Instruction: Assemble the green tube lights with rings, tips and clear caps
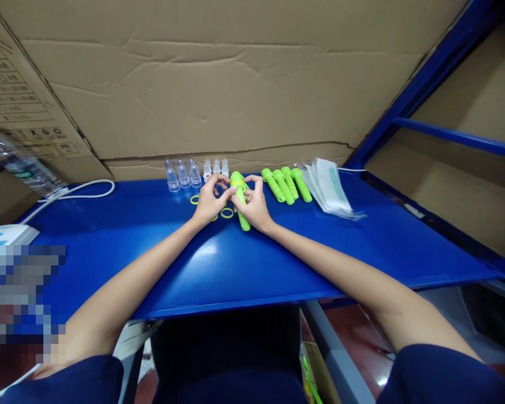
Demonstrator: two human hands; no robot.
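Observation:
A bright green flashlight-shaped plastic piece (244, 218) is held between my two hands just above the blue table, its wide head pointing away from me. Around that head sits a yellow ring (237, 183). My right hand (255, 207) wraps its fingers and thumb about the body from the right. From the left, my left hand (210, 200) presses its thumb and fingertips against the head by the ring. Loose yellow rings (227, 213) lie beside and partly under my left hand. Clear plastic domed caps (183, 175) and small white-based clear pieces (216, 168) stand behind it.
Several more green flashlight-shaped pieces (283, 185) lie right of my hands, next to a stack of clear plastic bags (329, 188). Cardboard (219, 84) walls the back. At left are a plastic bottle (29, 171), a white power strip (14, 234) and a cable (88, 182).

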